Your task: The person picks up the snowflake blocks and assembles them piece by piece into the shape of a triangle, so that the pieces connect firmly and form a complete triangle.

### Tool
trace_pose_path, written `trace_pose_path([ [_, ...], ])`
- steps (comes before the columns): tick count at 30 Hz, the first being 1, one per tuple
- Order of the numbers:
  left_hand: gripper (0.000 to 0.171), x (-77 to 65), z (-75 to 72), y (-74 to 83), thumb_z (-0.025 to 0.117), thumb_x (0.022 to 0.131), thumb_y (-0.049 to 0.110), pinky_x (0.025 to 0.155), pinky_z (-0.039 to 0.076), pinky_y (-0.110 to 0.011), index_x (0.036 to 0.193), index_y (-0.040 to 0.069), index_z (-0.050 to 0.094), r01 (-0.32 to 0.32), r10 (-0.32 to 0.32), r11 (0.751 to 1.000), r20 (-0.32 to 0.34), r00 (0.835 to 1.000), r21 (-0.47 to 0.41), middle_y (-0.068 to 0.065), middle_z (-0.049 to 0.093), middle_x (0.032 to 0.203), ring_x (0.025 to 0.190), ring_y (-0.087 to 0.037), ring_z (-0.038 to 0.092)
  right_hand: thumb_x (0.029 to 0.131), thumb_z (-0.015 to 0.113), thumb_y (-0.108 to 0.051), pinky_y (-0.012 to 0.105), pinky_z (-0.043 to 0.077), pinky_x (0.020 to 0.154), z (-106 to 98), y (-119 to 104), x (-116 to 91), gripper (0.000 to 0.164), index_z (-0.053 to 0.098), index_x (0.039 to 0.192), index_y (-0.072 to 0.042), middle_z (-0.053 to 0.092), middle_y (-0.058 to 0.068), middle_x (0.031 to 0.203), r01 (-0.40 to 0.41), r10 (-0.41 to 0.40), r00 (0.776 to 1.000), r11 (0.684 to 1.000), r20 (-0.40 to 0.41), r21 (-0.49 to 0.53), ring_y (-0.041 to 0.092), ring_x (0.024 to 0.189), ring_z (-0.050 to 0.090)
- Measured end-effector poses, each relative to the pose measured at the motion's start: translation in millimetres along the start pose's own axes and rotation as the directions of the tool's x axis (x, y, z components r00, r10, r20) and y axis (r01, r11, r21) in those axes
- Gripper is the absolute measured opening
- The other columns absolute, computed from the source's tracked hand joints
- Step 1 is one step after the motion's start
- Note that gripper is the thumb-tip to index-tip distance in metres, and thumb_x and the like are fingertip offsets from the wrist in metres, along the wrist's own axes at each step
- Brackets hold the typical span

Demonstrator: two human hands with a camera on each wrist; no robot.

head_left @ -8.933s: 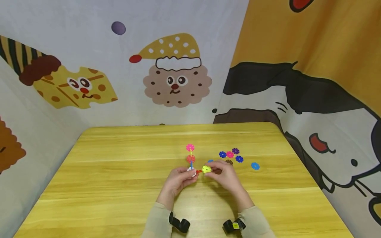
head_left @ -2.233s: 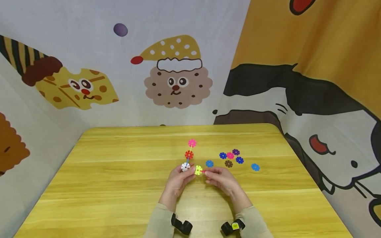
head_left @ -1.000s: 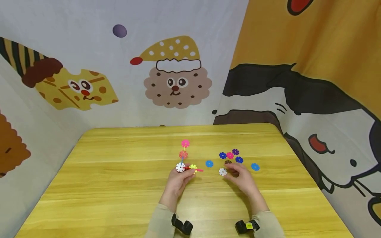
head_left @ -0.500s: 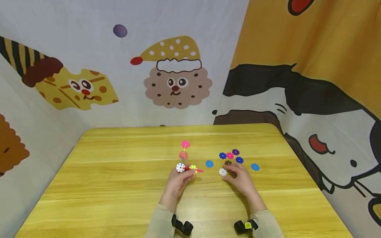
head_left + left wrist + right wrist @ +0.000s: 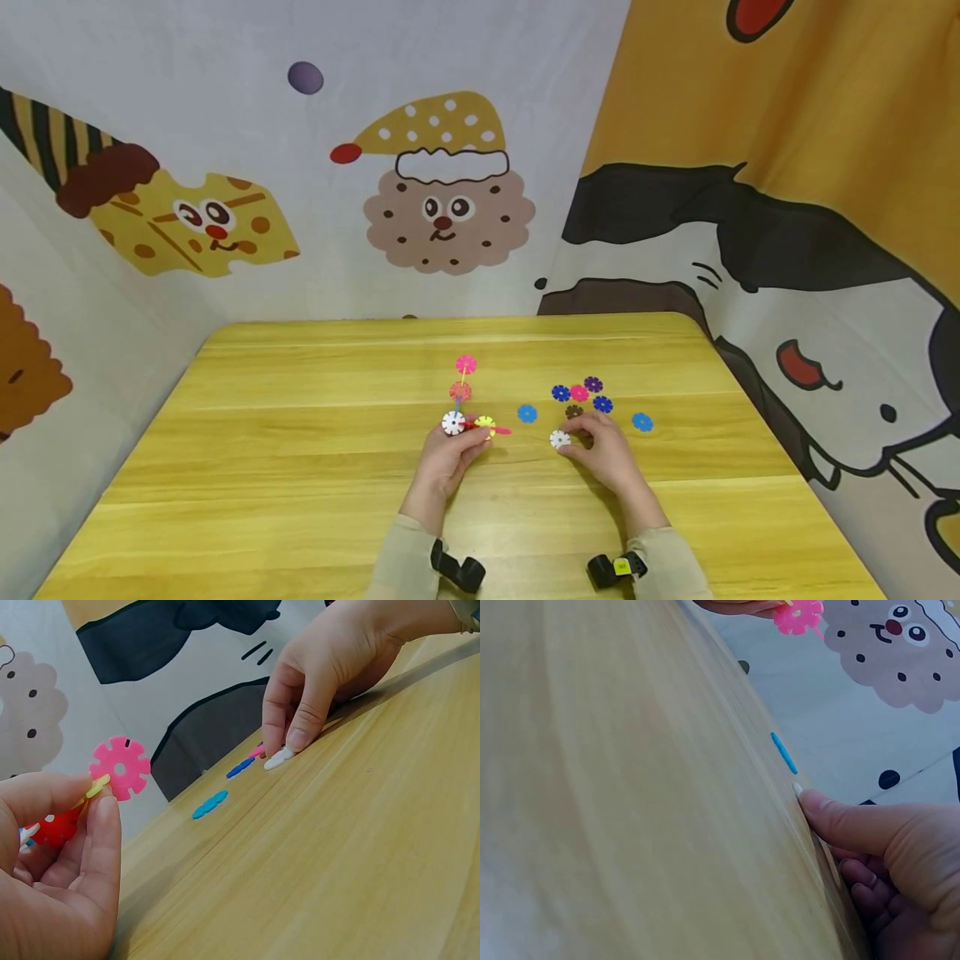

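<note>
My left hand [image 5: 448,460] pinches a chain of slotted snowflake discs by the yellow disc [image 5: 485,427]. Beyond its thumb a pink disc [image 5: 505,431] sticks out edge-on. From the chain's white disc [image 5: 453,423] a second arm runs away from me through a red disc [image 5: 460,391] to a pink disc [image 5: 466,364]. In the left wrist view, that pink disc [image 5: 121,768] stands beyond the fingertips. My right hand [image 5: 609,457] holds a loose white disc [image 5: 559,439] between thumb and fingers, low at the tabletop. The left wrist view shows this white disc [image 5: 279,758] tilted under the fingertips.
A light blue disc [image 5: 527,413] lies between the hands, another light blue disc [image 5: 642,422] to the right. Behind the right hand are a brown disc [image 5: 573,412], a pink disc [image 5: 579,392] and several dark blue or purple ones. A printed curtain [image 5: 450,292] hangs behind the wooden table [image 5: 300,467].
The yellow disc, then an edge-on pink one, joined the chain. The right hand left the pink disc, moved right to the loose white disc, and has just drawn it slightly nearer.
</note>
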State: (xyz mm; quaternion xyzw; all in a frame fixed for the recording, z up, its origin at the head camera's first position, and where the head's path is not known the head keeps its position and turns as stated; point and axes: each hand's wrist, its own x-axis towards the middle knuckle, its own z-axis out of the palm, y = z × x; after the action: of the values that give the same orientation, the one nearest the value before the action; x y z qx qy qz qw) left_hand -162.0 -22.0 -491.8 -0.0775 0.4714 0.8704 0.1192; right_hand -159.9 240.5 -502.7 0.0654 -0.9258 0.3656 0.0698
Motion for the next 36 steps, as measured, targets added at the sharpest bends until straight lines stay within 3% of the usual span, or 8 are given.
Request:
trace_pose_path([
  [5, 0.024, 0.3, 0.3, 0.1, 0.067, 0.084, -0.013, 0.076, 0.058, -0.027, 0.105, -0.004, 0.059, 0.003, -0.003, 1.0, -0.008, 1.0, -0.011, -0.008, 0.064, 0.092, 0.073, -0.013, 0.068, 0.078, 0.085, -0.01, 0.037, 0.05, 0.081, 1, -1, 0, 0.024, 0.071, 0.098, -0.01, 0.062, 0.003, 0.098, -0.007, 0.007, 1.0, 1.0, 0.001, 0.021, 0.02, 0.09, 0.056],
  [10, 0.025, -0.2, 0.6, 0.7, 0.067, 0.084, -0.012, 0.076, 0.058, -0.027, 0.106, -0.005, 0.058, 0.002, -0.002, 1.0, -0.003, 1.0, -0.007, -0.009, 0.063, 0.093, 0.075, -0.013, 0.068, 0.077, 0.084, -0.003, 0.031, 0.052, 0.076, 3, -5, 0, 0.027, 0.068, 0.098, -0.009, 0.064, 0.0, 0.09, -0.007, 0.008, 1.0, 0.994, -0.004, 0.107, 0.018, 0.084, 0.059],
  [16, 0.022, -1.2, 1.4, -1.0, 0.067, 0.084, -0.013, 0.076, 0.058, -0.027, 0.103, -0.004, 0.059, -0.008, 0.008, 1.0, 0.014, 1.0, -0.006, -0.008, 0.063, 0.093, 0.077, -0.014, 0.067, 0.078, 0.083, -0.004, 0.029, 0.05, 0.068, 9, -14, 1, 0.026, 0.068, 0.097, -0.015, 0.065, -0.005, 0.081, -0.03, 0.029, 1.0, 0.992, 0.009, 0.125, 0.013, 0.074, 0.058],
  [21, 0.023, -1.6, 2.1, -2.1, 0.067, 0.084, -0.014, 0.075, 0.058, -0.026, 0.104, -0.004, 0.059, -0.001, 0.002, 1.0, 0.005, 1.0, -0.015, -0.008, 0.063, 0.093, 0.075, -0.014, 0.068, 0.08, 0.082, -0.006, 0.031, 0.051, 0.074, 14, -24, 2, 0.023, 0.071, 0.098, -0.015, 0.067, -0.004, 0.082, -0.09, 0.087, 0.996, 0.971, 0.022, 0.222, 0.014, 0.078, 0.06],
  [26, 0.025, -0.8, 2.8, -3.2, 0.067, 0.084, -0.014, 0.075, 0.058, -0.026, 0.107, -0.008, 0.058, 0.003, -0.003, 1.0, 0.0, 1.0, -0.025, -0.009, 0.064, 0.092, 0.075, -0.014, 0.068, 0.084, 0.077, -0.005, 0.029, 0.054, 0.073, 18, -35, 1, 0.019, 0.071, 0.102, -0.006, 0.07, 0.003, 0.088, -0.162, 0.138, 0.987, 0.897, 0.086, 0.412, 0.017, 0.082, 0.063],
  [36, 0.025, -1.6, 4.8, -2.1, 0.065, 0.085, -0.015, 0.076, 0.058, -0.027, 0.108, -0.01, 0.057, -0.017, 0.017, 1.0, 0.025, 1.0, -0.01, -0.008, 0.063, 0.093, 0.079, -0.016, 0.067, 0.093, 0.065, 0.001, 0.033, 0.06, 0.071, 22, -49, 1, 0.025, 0.059, 0.112, 0.014, 0.066, 0.014, 0.091, -0.239, 0.086, 0.964, 0.687, 0.251, 0.686, 0.018, 0.075, 0.067],
])
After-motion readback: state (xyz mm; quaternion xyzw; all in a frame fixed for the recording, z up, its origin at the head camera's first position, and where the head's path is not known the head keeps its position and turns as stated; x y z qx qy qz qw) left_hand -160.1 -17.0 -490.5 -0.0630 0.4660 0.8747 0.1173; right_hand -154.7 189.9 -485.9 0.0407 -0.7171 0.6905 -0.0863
